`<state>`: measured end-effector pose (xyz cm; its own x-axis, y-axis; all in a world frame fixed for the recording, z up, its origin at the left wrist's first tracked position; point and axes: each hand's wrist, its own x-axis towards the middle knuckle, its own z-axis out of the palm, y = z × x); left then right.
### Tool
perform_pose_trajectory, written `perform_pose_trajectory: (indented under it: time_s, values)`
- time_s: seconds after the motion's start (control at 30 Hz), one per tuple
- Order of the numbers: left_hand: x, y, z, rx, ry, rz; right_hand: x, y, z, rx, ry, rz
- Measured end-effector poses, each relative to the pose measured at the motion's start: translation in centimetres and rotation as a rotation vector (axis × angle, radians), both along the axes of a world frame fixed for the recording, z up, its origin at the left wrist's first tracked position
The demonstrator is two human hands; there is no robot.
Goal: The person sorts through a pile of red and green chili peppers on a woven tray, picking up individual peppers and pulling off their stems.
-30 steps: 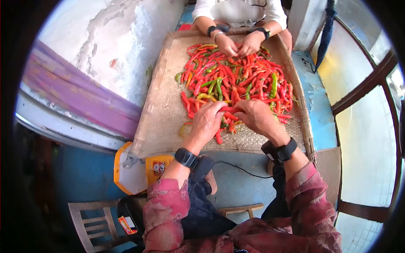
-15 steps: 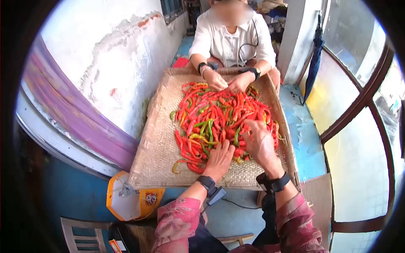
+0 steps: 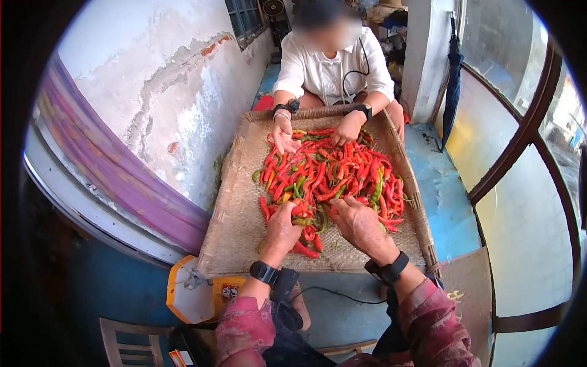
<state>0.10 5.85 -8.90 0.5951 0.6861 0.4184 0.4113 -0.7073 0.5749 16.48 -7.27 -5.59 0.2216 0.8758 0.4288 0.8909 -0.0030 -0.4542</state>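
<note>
Left grip (image 3: 282, 229) near bare mat (image 3: 238, 208) by chilies (image 3: 333, 171).

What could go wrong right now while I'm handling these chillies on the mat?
1. Both bare hands, left hand and right hand, press into the chilli pile; juice could likely sting skin or eyes.
2. Loose chillies lie near the woven tray front edge and might roll off.
3. The other person's hands work the same pile, so reaches could collide.
</note>
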Motion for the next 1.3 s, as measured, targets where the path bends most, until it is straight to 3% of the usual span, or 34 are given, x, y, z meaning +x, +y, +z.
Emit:
perform_pose_trajectory:
  time_s: [0.27,0.3,0.33,0.43,0.6,0.73,0.8,0.87,0.97,1.07,1.2,1.3]
  values:
    - [1.2,-1.7,2.2,-0.230,-0.204,-0.036,-2.3,1.6,-1.6,0.088,-0.041,0.055]
    - [1.3,-2.0,2.8,-0.356,-0.231,-0.037,-2.4,1.7,-1.9,0.069,-0.047,0.030]
    - [1.3,-1.8,2.4,-0.349,-0.234,-0.051,-2.4,1.9,-1.4,-0.091,-0.032,0.025]
    - [1.0,-1.2,1.9,-0.421,-0.289,-0.063,-2.7,2.1,-1.0,-0.034,0.125,0.047]
    - [0.5,-0.1,1.8,-0.222,-0.189,0.145,-1.2,2.4,-0.7,0.029,0.157,0.037]
    - [0.0,1.3,0.4,-0.298,-0.277,0.131,0.8,2.5,-0.4,-0.068,0.226,-0.011]
    - [0.3,1.3,0.6,-0.343,-0.298,0.148,1.6,2.3,0.4,-0.043,0.102,0.007]
    - [0.4,1.5,0.4,-0.385,-0.316,0.176,1.7,2.2,0.8,-0.210,-0.079,-0.091]
    - [0.9,1.8,-0.4,-0.132,-0.309,0.179,1.8,2.1,0.2,-0.308,-0.144,-0.048]
    - [1.2,1.5,0.1,-0.112,-0.220,0.234,1.6,1.7,-0.2,-0.328,-0.170,-0.047]
    - [1.1,1.6,0.1,-0.131,-0.197,0.245,1.9,1.6,0.0,-0.254,-0.101,-0.099]
    - [0.7,0.8,0.7,-0.115,-0.193,0.189,2.2,1.3,-0.3,-0.027,-0.059,-0.102]
